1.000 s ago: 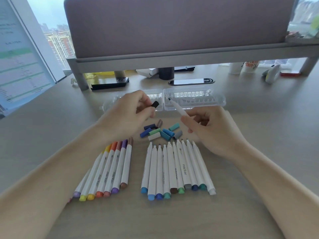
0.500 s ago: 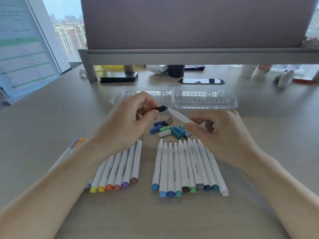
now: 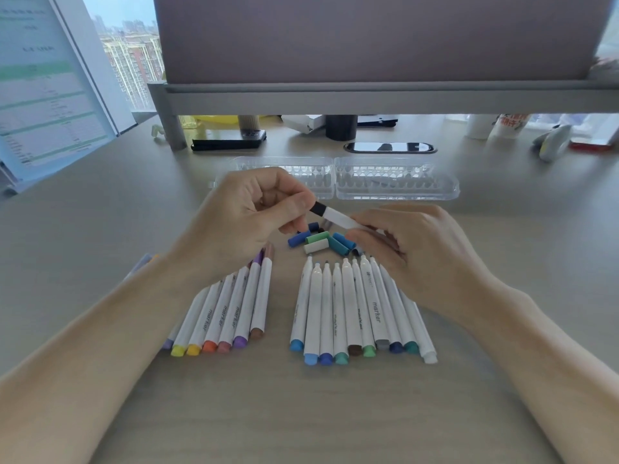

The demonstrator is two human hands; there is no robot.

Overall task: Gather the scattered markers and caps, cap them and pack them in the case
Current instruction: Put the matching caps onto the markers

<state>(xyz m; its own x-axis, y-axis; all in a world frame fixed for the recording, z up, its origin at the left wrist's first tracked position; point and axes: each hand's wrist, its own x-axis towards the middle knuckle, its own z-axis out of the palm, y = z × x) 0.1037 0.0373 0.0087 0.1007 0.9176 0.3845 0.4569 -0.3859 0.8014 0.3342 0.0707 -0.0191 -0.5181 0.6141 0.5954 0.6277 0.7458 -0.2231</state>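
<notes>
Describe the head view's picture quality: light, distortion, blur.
Head view: soft daylight from the window, no hard shadows; wide-angle stretch splays both forearms toward the lower corners; the sheet at left is too blurred to read; "marker" on the laid-out markers is legible; the black cap in the left hand and the white marker in the right hand look slightly soft.

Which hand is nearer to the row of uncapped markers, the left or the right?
Right. The right hand lies over the far tips of the row of uncapped markers, on its right side. The left hand is apart to the left, over the capped markers.
</notes>
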